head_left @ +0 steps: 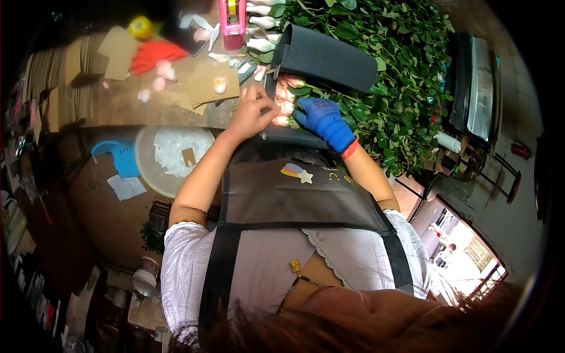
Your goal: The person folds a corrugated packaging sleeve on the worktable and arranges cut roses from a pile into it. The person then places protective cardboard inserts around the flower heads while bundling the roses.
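Observation:
My bare left hand [254, 112] is at the left side of a row of pale pink roses [286, 107], its fingers bent and pressed against the lower blooms. Just right of the blooms, my right hand [321, 119] wears a blue knitted glove with a red cuff. Its fingers curl at the base of the rose heads, and the stems in them are mostly hidden. Under the roses lies a dark ribbed mat [329, 57], whose far part folds over above the hands. Leafy stems extend rightward from the blooms.
A large pile of green foliage [400, 82] covers the right side. On the table are cardboard pieces [215, 82], a red glove [156, 56], yellow tape [140, 27], a pink tape dispenser [232, 23] and white-netted buds [262, 44]. Below stands a tub [144, 154] of white scraps.

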{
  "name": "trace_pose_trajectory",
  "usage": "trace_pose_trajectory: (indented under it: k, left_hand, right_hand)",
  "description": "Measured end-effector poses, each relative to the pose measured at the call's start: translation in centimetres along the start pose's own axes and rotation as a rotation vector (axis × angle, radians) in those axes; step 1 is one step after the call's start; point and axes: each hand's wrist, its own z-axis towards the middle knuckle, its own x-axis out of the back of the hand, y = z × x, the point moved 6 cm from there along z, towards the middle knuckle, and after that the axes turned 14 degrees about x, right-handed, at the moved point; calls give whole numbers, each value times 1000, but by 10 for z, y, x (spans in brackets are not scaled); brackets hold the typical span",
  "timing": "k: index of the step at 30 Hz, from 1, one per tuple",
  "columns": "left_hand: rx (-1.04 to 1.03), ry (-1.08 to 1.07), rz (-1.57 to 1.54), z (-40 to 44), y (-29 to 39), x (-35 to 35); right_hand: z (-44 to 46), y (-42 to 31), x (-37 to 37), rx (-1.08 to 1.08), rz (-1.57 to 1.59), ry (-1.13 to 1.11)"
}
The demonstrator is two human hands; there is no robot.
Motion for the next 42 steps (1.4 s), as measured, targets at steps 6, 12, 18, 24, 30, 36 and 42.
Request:
trace_pose_trajectory:
  k: [6, 12, 18, 24, 30, 36, 42]
  left_hand:
    - [307, -29, -125, -7, -34, -19]
    - [327, 119, -159, -4, -39, -1]
    - [190, 64, -117, -3, -16, 9]
    - [232, 31, -159, -5, -12, -5]
    - [69, 81, -72, -5, -1, -5]
    - [18, 42, -56, 0, 6, -4]
    - [-14, 25, -36, 5, 8, -6]
  right_hand:
    - [0, 1, -1, 12, 23, -13]
    - [-1, -1, 1, 24, 15, 20]
    - [-1, -1, 0, 55, 13, 47]
    - [-3, 0, 0, 36, 18, 52]
    - [-2, 1, -2, 28, 25, 16]
    - [-2, 0, -1, 29, 14, 16]
    - [0, 3, -5, 32, 15, 5]
